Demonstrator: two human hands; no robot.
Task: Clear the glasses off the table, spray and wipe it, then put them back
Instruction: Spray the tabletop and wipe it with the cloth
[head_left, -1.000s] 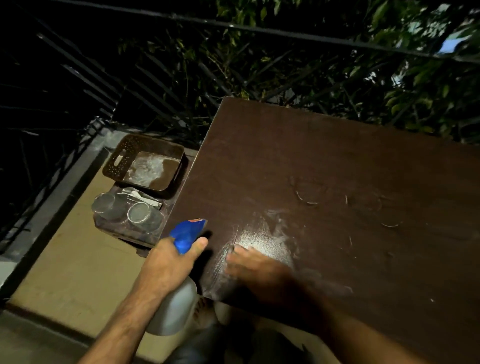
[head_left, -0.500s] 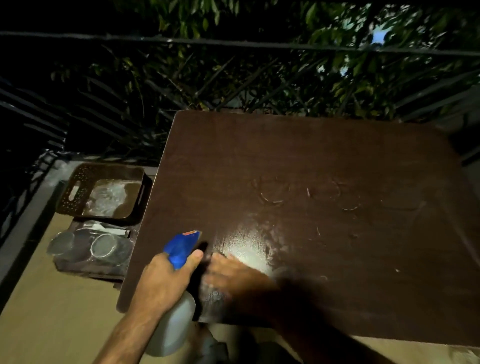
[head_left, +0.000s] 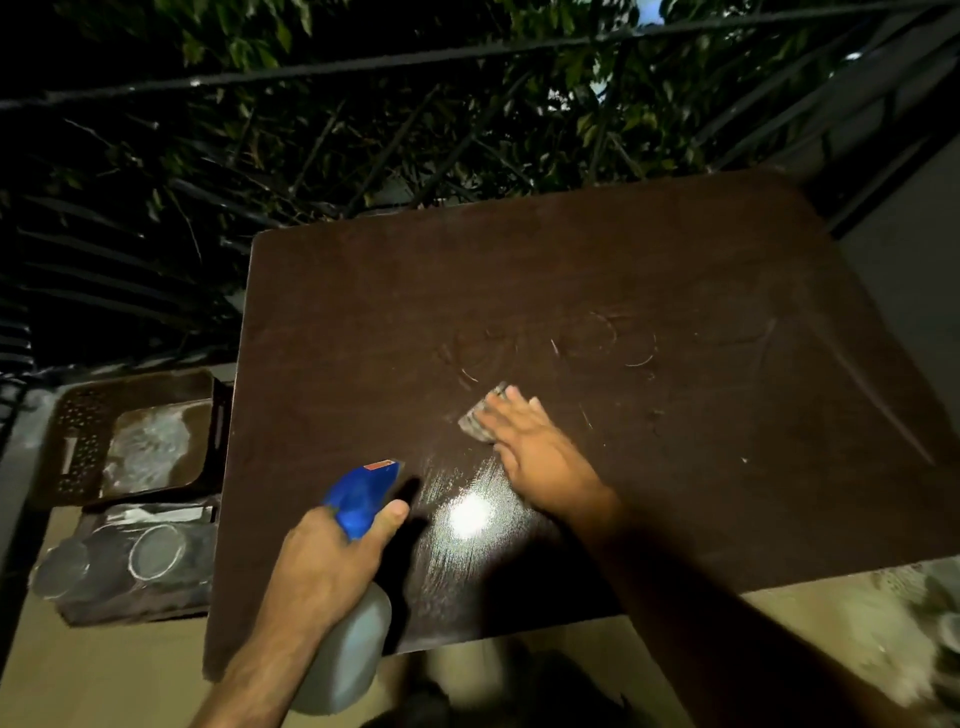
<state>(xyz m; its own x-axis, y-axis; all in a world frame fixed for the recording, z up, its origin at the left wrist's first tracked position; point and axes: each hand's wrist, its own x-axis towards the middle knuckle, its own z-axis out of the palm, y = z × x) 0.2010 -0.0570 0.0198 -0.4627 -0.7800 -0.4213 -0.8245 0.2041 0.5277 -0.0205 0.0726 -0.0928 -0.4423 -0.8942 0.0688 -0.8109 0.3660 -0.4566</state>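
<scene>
**Ring marks lie at twelve o'clock from the wiping hand**

The right hand (head_left: 530, 441) lies flat and spread on the table (head_left: 675, 260), fingers extended, pressing a small greyish cloth (head_left: 475, 418) whose edge shows at the fingertips, toward ten o'clock of the palm; the left hand (head_left: 332, 561) is closed around the spray bottle (head_left: 348, 649), thumb beside its blue head (head_left: 361, 493), nozzle aimed toward one o'clock, held over the table's near-left edge. The faint ring marks (head_left: 550, 343) run in a row from nine to three o'clock across the tabletop, just beyond the cloth at about twelve to one o'clock; the right hand is plainly the nearer one, so the next stroke likely pushes away and sweeps along that row. A wet glare sits between the hands. The glasses (head_left: 156, 551) are off the table, well apart at nine o'clock, below a brown basket (head_left: 83, 441).
</scene>
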